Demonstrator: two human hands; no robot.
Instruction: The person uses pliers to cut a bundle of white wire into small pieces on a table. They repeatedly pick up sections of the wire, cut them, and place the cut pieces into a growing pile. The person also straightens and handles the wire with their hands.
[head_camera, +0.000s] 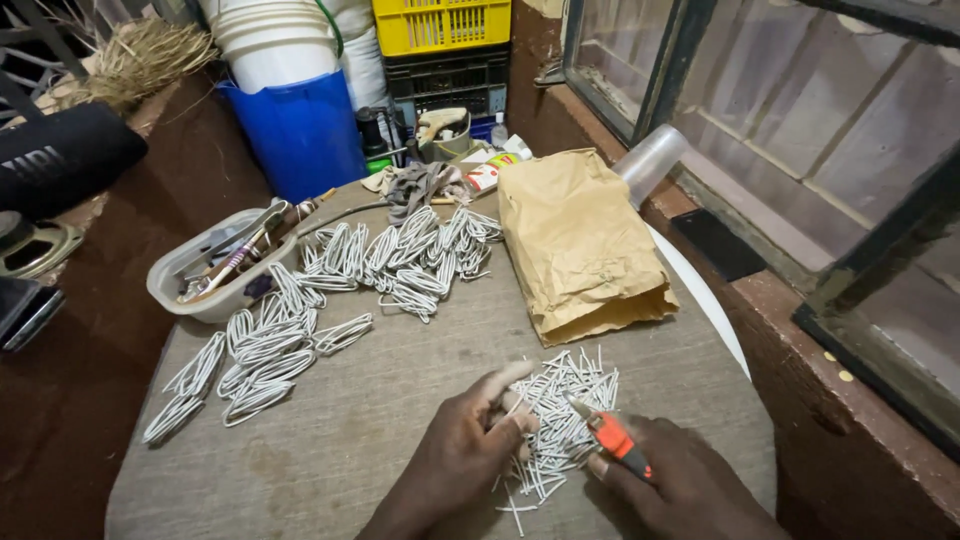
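The person's left hand (455, 455) rests on the near edge of a heap of short cut white wire pieces (560, 415), its fingers curled down and pinching a few of them, with the forefinger stretched out over the heap. The right hand (680, 485) is closed around the orange handles of a pair of pliers (610, 432), whose metal tip lies over the right side of the same heap. The heap sits on the near part of a round grey table top (380, 400), just in front of a crumpled brown paper bag (580, 250) lying on its side. Farther back and to the left, many bent white wire loops (330, 290) are spread in bundles across the table, well apart from the hands. At the table's left rim stands a shallow plastic tub (215, 270) filled with hand tools. Behind the table are a blue bucket (300, 130) with white buckets stacked in it and a yellow crate (440, 25) on a black one.
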